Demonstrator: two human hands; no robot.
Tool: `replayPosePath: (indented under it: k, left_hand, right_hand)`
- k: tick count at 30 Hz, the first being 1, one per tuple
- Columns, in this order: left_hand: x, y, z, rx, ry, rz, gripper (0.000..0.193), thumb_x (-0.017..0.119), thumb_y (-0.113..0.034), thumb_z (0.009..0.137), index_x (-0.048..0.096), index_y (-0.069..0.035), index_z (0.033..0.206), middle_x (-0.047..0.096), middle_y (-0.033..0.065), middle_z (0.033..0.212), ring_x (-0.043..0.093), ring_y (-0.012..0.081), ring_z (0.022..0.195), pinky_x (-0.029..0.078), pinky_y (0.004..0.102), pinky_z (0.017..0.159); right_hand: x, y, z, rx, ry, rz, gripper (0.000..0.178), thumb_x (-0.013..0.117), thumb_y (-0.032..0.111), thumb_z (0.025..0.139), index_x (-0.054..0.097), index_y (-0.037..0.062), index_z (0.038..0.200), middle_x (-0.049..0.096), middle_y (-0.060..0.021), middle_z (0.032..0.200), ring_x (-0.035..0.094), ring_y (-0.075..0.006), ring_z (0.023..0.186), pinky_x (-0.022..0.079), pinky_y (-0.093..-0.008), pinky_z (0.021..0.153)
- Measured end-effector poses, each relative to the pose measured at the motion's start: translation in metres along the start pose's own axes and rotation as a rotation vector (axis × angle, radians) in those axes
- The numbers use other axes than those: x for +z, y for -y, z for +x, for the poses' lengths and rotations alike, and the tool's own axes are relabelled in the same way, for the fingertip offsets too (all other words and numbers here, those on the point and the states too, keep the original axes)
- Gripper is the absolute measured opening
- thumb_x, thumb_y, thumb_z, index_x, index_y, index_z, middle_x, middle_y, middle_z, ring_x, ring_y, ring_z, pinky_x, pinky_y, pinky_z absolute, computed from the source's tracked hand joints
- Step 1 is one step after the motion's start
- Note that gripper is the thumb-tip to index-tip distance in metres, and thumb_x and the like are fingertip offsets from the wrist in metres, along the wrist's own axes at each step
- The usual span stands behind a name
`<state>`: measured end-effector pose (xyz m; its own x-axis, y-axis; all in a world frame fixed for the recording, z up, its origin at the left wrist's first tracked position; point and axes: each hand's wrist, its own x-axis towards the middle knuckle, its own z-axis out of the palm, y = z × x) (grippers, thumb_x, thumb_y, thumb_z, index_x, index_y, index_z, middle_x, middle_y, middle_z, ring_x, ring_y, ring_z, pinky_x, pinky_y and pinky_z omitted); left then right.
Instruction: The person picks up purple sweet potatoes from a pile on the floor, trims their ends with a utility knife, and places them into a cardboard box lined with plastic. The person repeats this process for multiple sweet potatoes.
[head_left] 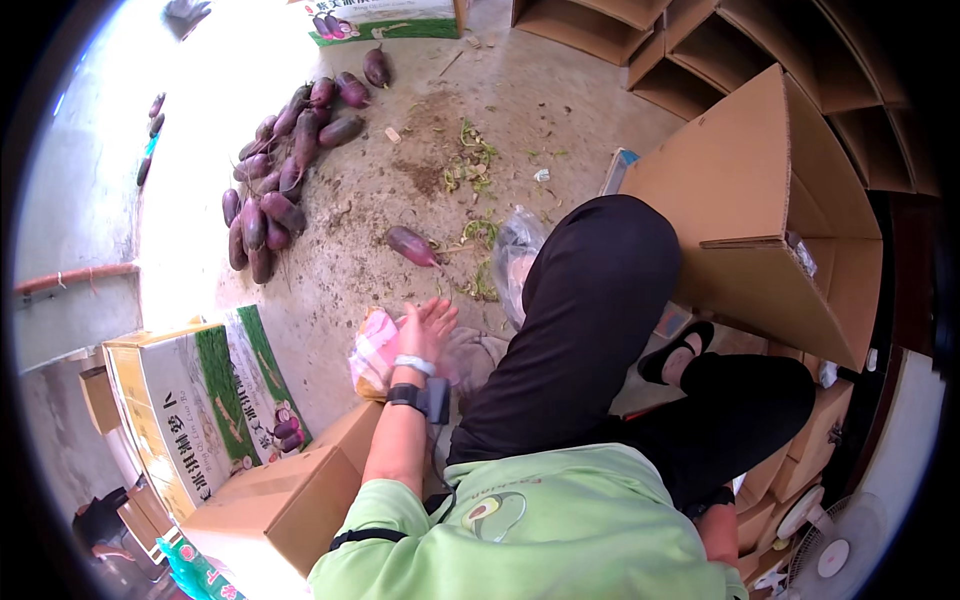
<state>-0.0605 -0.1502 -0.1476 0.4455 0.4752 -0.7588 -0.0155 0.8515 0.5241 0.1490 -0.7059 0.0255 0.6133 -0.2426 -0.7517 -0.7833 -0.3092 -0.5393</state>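
My left hand (pixel 430 325) reaches out over the floor, fingers stretched, with nothing in it. Just beyond its fingertips lies a single purple radish (pixel 410 245), apart from the hand. Beside the palm is a crumpled pink-and-white bag or cloth (pixel 376 338). A heap of purple radishes (pixel 305 135) covers the floor farther off to the left. On my right side only the forearm (pixel 717 528) and a dark wrist strap show; the right hand itself is hidden by my leg and clothing.
Clear plastic bags (pixel 517 245) lie against my knee. A large open cardboard box (pixel 710 170) stands at right, stacked empty boxes (pixel 720 45) behind it. Printed cartons (pixel 170 400) and a plain box (pixel 290 480) sit at left. Leaf scraps (pixel 475 165) litter the floor. A fan (pixel 835 555) is at lower right.
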Motion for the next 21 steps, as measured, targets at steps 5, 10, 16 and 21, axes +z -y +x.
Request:
replayPosePath:
  k: [5, 10, 16, 21]
  left_hand:
    - [0.004, -0.023, -0.019, -0.043, 0.306, -0.46, 0.058, 0.032, -0.045, 0.094, 0.044, 0.003, 0.123, 0.046, 0.0205, 0.128, 0.043, 0.035, 0.121, 0.04, 0.0431, 0.098]
    - [-0.013, 0.017, -0.005, 0.182, 0.229, 0.645, 0.04, 0.053, -0.008, 0.087, 0.045, -0.001, 0.125, 0.05, 0.0167, 0.125, 0.049, 0.0301, 0.114, 0.04, 0.0362, 0.096]
    - [0.002, 0.039, -0.01, 0.264, 0.538, 2.041, 0.025, 0.043, -0.015, 0.084, 0.063, -0.01, 0.1, 0.056, 0.0158, 0.106, 0.056, 0.0318, 0.102, 0.046, 0.0387, 0.086]
    - [-0.042, 0.066, 0.044, 0.285, 0.314, 2.102, 0.019, 0.046, -0.013, 0.081, 0.06, -0.007, 0.093, 0.059, 0.0176, 0.098, 0.059, 0.0319, 0.092, 0.049, 0.0432, 0.075]
  right_hand:
    - [0.0, -0.008, -0.002, 0.002, 0.013, 0.015, 0.026, 0.052, 0.015, 0.085, 0.058, 0.0047, 0.108, 0.061, -0.0075, 0.1, 0.059, -0.0176, 0.089, 0.048, -0.031, 0.075]
    - [0.002, -0.012, -0.005, -0.001, 0.012, 0.024, 0.025, 0.053, 0.014, 0.085, 0.058, 0.0047, 0.107, 0.061, -0.0075, 0.1, 0.059, -0.0174, 0.088, 0.048, -0.0308, 0.074]
    - [0.001, -0.019, -0.01, -0.031, 0.004, 0.028, 0.024, 0.053, 0.012, 0.085, 0.059, 0.0047, 0.106, 0.062, -0.0075, 0.099, 0.059, -0.0171, 0.087, 0.048, -0.0307, 0.074]
    - [0.013, -0.015, -0.011, -0.211, 0.093, -0.169, 0.023, 0.053, 0.011, 0.084, 0.06, 0.0047, 0.105, 0.062, -0.0075, 0.098, 0.059, -0.0169, 0.087, 0.048, -0.0306, 0.073]
